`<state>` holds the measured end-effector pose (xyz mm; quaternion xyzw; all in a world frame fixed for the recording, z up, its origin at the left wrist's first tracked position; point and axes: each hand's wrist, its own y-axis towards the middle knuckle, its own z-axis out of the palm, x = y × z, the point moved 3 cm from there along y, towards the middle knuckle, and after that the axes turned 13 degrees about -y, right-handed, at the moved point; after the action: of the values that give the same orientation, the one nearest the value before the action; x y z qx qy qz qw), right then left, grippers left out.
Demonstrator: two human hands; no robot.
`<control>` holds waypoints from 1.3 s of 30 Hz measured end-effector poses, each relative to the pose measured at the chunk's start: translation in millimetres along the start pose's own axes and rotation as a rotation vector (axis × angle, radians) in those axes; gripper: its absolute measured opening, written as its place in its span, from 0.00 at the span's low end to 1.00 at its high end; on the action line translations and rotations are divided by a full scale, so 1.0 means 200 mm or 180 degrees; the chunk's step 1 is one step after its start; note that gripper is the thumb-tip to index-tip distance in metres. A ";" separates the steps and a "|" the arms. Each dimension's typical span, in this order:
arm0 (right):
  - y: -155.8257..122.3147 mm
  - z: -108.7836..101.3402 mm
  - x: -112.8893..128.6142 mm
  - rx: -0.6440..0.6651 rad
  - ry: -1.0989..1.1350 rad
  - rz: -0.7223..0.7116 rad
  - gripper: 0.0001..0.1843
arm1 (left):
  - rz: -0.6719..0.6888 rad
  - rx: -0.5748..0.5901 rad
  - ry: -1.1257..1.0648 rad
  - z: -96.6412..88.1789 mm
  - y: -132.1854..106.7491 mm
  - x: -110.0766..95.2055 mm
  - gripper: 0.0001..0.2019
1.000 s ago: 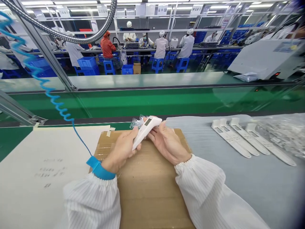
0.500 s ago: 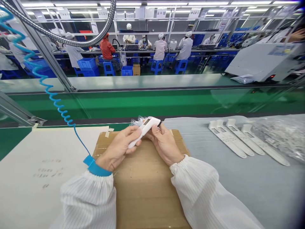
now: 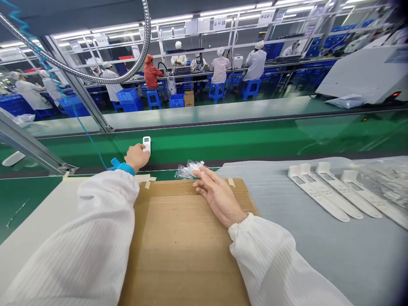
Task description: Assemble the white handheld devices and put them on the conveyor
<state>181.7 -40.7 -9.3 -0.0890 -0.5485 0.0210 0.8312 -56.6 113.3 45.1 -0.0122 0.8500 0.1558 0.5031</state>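
My left hand is stretched forward over the green conveyor belt, its fingers closed round a white thermometer-like device whose head sticks up above my fist. A blue wrist strap sits on that wrist. My right hand rests on the brown cardboard sheet with fingers stretched out and loosely together, fingertips touching a crumpled clear plastic bag. It holds nothing.
Three white device shells lie side by side on the grey mat at my right, with clear plastic bags beyond them. A metal flexible hose and an aluminium frame post stand at the left. Other people work at far benches.
My left hand has carried the white device away from my right hand, forward and left over the belt. My right hand let go and settled flat on the cardboard.
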 end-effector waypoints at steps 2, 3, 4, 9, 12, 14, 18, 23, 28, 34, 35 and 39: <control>0.01 -0.01 0.00 -0.0008 0.0123 0.0059 0.20 | -0.0034 -0.0101 0.0118 0.00 -0.08 -0.01 0.07; 0.01 -0.01 -0.01 -0.0008 0.0179 0.0097 0.19 | -0.0088 -0.0102 0.0138 0.01 -0.13 -0.02 0.08; 0.01 -0.01 -0.01 -0.0012 0.0225 0.0131 0.18 | -0.0107 -0.0076 0.0112 0.03 -0.19 -0.03 0.10; 0.02 -0.02 -0.01 -0.0057 0.0329 0.0209 0.17 | -0.0005 0.0094 -0.0164 0.15 -0.51 -0.06 0.11; 0.01 -0.03 -0.01 -0.0082 0.0312 0.0238 0.21 | 0.0399 0.0254 -0.0053 0.23 -0.65 -0.08 0.10; 0.01 -0.03 -0.01 -0.0092 0.0285 0.0254 0.22 | 0.0675 0.0368 0.0091 0.26 -0.71 -0.09 0.09; 0.00 -0.03 0.00 -0.0074 0.0249 0.0280 0.24 | 0.0902 0.0446 0.0283 0.26 -0.74 -0.07 0.09; 0.01 -0.03 -0.01 -0.0030 0.0158 0.0250 0.27 | 0.0772 0.0332 0.0321 0.24 -0.70 -0.03 0.08; 0.01 -0.03 -0.01 -0.0003 0.0101 0.0261 0.27 | 0.0717 0.0352 0.0334 0.24 -0.70 -0.04 0.08; 0.01 -0.03 0.00 -0.0044 0.0131 0.0257 0.26 | 0.0790 0.0324 0.0220 0.23 -0.70 -0.06 0.07; 0.01 -0.03 -0.01 -0.0049 0.0130 0.0258 0.26 | 0.0768 0.0320 0.0210 0.23 -0.70 -0.05 0.07; 0.02 -0.04 -0.01 -0.0027 0.0091 0.0256 0.26 | 0.0687 0.0279 0.0184 0.23 -0.69 -0.05 0.06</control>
<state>187.3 -38.9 -15.3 -0.1148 -0.5326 0.0507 0.8370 10.8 -5.9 -1.6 0.0969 0.8665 0.1714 0.4587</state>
